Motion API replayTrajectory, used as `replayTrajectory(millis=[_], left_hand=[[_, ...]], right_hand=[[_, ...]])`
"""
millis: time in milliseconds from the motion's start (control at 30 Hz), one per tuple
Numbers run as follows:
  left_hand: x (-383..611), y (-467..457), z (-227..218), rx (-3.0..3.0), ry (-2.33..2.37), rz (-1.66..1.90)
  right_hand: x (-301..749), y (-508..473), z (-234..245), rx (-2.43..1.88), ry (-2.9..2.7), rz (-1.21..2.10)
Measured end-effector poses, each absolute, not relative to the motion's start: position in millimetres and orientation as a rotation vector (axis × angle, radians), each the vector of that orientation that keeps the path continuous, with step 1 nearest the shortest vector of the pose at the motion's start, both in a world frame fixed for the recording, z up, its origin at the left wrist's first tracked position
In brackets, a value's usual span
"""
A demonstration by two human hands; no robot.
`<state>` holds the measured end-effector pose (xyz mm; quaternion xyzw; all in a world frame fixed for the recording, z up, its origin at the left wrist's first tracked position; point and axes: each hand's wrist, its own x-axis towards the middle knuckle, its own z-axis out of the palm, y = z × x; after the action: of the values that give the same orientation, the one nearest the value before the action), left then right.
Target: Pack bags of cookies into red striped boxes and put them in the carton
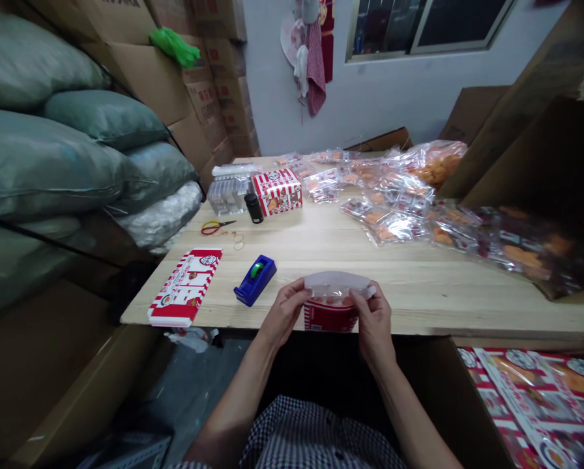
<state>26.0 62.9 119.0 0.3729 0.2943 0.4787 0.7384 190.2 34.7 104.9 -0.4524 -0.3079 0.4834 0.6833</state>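
Note:
Between my two hands, at the table's front edge, is a red and white paper pouch (pixel 330 315) with a pale top flap and a clear plastic packet showing at its mouth. My left hand (pixel 287 309) pinches its upper left corner, thumb on the near face. On the other side my right hand (pixel 374 315) pinches the upper right corner the same way. A blue tape dispenser (pixel 255 281) with a green roll stands just left of my left hand. Farther left lies a stack of flat red and white printed cartons (pixel 186 286).
Scissors (pixel 218 227), a black bottle (pixel 253 208), a striped box (pixel 278 191) and clear plastic boxes (pixel 228 195) stand at the back left. Clear snack packets (pixel 394 221) spread over the right side. An open carton (pixel 472 397) of printed packaging sits below right; sacks (pixel 52 163) pile up left.

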Motion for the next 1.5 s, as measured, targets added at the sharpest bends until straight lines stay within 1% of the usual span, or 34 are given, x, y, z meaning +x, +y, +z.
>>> replayTrajectory(millis=[133, 300, 400, 533, 700, 800, 900, 1067, 1233, 1400, 1500], left_hand=[[29.3, 70.0, 118.4, 0.84, 0.737, 1.059], [31.9, 72.6, 117.2, 0.839, 0.749, 1.043], [29.4, 76.7, 117.0, 0.865, 0.752, 1.04], [30.5, 87.5, 117.6, 0.911, 0.798, 1.12], [38.0, 85.7, 115.9, 0.733, 0.794, 1.129], [36.5, 71.7, 99.6, 0.573, 0.805, 1.06], [29.8, 54.6, 71.9, 0.492, 0.843, 1.003], [16.3, 29.7, 35.8, 0.481, 0.857, 0.921], [1.7, 17.4, 31.0, 0.532, 0.829, 0.855], [-11.3, 15.6, 35.5, 0.826, 0.775, 0.787], [-13.7, 16.4, 35.5, 0.992, 0.84, 0.76]], right_hand=[[208.9, 32.4, 104.8, -0.888, -0.699, 1.307], [220.4, 35.0, 101.8, -0.909, -0.61, 1.42], [220.4, 43.6, 102.8, -0.91, -0.572, 1.421], [217.9, 57.6, 107.5, -0.896, -0.563, 1.353], [217.7, 54.1, 112.0, -0.907, -0.546, 1.432], [219.8, 38.3, 102.2, -0.951, -0.494, 1.586], [220.5, 20.0, 78.7, -1.008, -0.422, 1.715], [219.6, -8.7, 36.0, -1.067, -0.354, 1.751], [224.6, -27.1, 26.7, -1.049, -0.512, 1.769], [228.8, -31.1, 36.6, -0.975, -0.736, 1.799], [227.6, -29.5, 36.2, -1.02, -0.891, 1.729]])
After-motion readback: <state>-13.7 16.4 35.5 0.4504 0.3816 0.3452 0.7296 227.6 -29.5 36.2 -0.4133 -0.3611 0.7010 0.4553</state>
